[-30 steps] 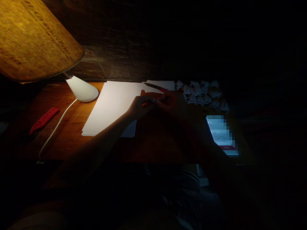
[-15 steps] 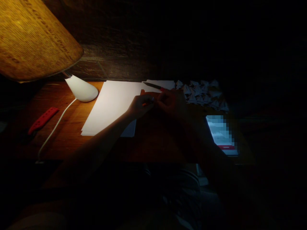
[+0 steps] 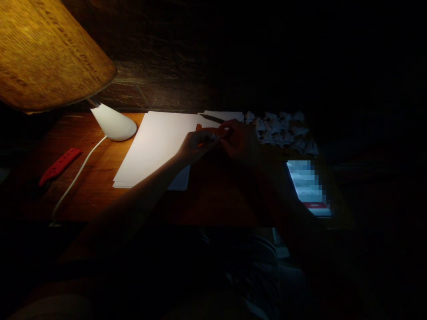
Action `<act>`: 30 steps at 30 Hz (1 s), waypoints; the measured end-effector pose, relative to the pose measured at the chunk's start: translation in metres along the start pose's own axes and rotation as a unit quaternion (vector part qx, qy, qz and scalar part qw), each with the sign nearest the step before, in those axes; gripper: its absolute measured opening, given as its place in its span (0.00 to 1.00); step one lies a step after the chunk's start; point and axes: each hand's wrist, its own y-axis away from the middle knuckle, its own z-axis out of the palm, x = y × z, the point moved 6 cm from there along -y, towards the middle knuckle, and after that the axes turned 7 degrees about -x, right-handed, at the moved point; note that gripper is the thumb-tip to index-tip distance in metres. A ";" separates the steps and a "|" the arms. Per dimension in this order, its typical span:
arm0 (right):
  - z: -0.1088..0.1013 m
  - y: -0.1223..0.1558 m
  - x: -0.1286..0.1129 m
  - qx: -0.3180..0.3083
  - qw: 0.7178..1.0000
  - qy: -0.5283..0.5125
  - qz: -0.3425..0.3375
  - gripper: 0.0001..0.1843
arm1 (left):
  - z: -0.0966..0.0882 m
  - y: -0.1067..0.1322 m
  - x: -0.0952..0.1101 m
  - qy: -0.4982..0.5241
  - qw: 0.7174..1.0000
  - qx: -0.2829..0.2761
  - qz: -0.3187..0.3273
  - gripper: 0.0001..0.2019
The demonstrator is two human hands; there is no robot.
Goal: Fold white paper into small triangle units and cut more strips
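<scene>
My left hand (image 3: 193,146) is closed in a pinch over the right side of the white paper sheets (image 3: 160,138). At its fingertips shows a small white piece of paper (image 3: 215,137), mostly hidden by the fingers and dim light. My right hand (image 3: 239,138), in deep shadow, meets it from the other side with thumb and fingers closed on the same piece. Just behind the right hand a knife (image 3: 212,118) lies on smaller white paper (image 3: 236,115); its handle is covered by that hand.
Several folded white paper pieces (image 3: 282,129) cluster at the back right. A phone (image 3: 308,189) with a lit screen lies nearer on the right. On the left stand a lamp (image 3: 115,124) with a white cord (image 3: 75,180) and a red-handled tool (image 3: 60,166). A dark wall borders the table (image 3: 213,206).
My right hand has shifted slightly up, its fingers now reaching over the knife's handle and meeting the left fingertips at the small paper. The left hand has barely moved.
</scene>
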 end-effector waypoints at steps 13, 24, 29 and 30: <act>0.001 -0.003 0.016 0.003 0.996 -0.087 0.017 0.06 | 0.002 0.001 0.007 -0.026 0.999 -0.017 0.024 0.09; 0.007 -0.002 0.025 -0.022 0.992 -0.108 0.065 0.02 | 0.002 0.001 0.012 -0.022 0.999 -0.043 0.010 0.06; 0.006 -0.003 0.021 -0.036 0.990 -0.117 0.069 0.03 | 0.003 0.001 0.012 -0.010 0.999 -0.047 0.009 0.07; 0.005 -0.002 0.020 -0.038 0.990 -0.118 0.072 0.03 | 0.003 0.001 0.012 -0.008 0.999 -0.049 0.011 0.06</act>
